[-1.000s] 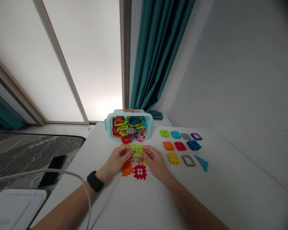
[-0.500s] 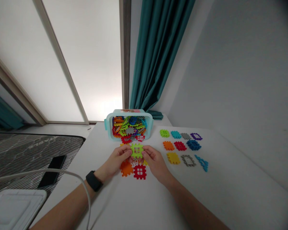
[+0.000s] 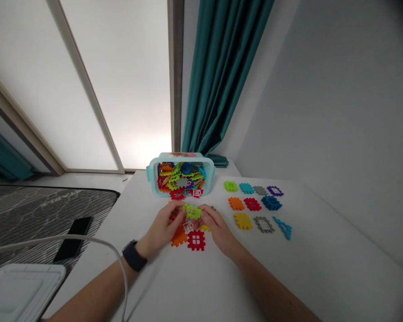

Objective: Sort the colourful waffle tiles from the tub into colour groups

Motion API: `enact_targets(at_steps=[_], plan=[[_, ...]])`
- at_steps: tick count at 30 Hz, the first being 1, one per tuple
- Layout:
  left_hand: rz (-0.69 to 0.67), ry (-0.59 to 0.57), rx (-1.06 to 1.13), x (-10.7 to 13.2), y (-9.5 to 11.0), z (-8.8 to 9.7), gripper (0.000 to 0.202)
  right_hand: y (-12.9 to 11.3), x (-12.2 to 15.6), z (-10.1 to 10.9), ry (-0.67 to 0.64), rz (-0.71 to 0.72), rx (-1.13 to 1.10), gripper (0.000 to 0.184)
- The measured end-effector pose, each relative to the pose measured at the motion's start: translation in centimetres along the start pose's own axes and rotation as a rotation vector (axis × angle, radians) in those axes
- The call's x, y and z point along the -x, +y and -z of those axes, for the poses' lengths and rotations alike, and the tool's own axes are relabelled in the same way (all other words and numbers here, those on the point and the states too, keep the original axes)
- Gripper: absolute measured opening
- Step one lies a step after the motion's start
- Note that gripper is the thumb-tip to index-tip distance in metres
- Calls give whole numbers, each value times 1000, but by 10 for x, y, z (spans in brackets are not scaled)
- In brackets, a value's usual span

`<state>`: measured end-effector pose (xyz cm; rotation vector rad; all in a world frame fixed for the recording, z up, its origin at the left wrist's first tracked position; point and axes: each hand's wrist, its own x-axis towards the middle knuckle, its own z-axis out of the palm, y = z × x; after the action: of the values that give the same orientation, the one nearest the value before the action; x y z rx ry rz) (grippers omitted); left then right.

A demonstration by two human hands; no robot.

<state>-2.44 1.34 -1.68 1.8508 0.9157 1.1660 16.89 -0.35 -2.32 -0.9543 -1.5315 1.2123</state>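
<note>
Item: lime-green notched square plastic tile [image 3: 192, 211], tilted near-flat above white table [image 3: 201, 286], L hand [image 3: 163, 228] + R hand [image 3: 218, 229] clamped on its opp. edges; red grid tile [image 3: 196, 240] at 6 o'clock; step, prob.: orienting tile; next move needs steady two-sided pinch.

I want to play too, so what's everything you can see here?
Pale blue plastic box: one, on its side mid-table, full of colourful tiles.
Sorted plastic tiles: ten, mixed colours, rows at right.
Red plastic window tile: one, flat on the table.
Orange plastic tile: one, left of it.
Black phone: one, striped mat, left.
Teal curtain: one, behind the box.
Lime green plastic window tile: one, held above the table.
Left hand, right hand: two, both pinching that tile.
</note>
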Motion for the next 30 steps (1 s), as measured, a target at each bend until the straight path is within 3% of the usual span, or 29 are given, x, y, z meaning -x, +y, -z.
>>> enact_targets(at_steps=[3,8,13,16,24,30], plan=[[-184,-29,-227,1,-2,6,19,2,1,-1,-4,10,35,31],[-313,-71,-272,-2,-4,13,17,2,0,7,27,95,257,22],[-306,-171,-279,-2,1,16,36,-5,1,20,-16,111,492,35],[-300,-183,-298,-2,1,17,34,-6,2,25,-19,105,572,37],[-237,-77,-281,-1,-11,15,40,-1,0,23,-4,357,584,49],[-226,-54,-291,2,-14,11,45,2,1,21,39,383,606,49]])
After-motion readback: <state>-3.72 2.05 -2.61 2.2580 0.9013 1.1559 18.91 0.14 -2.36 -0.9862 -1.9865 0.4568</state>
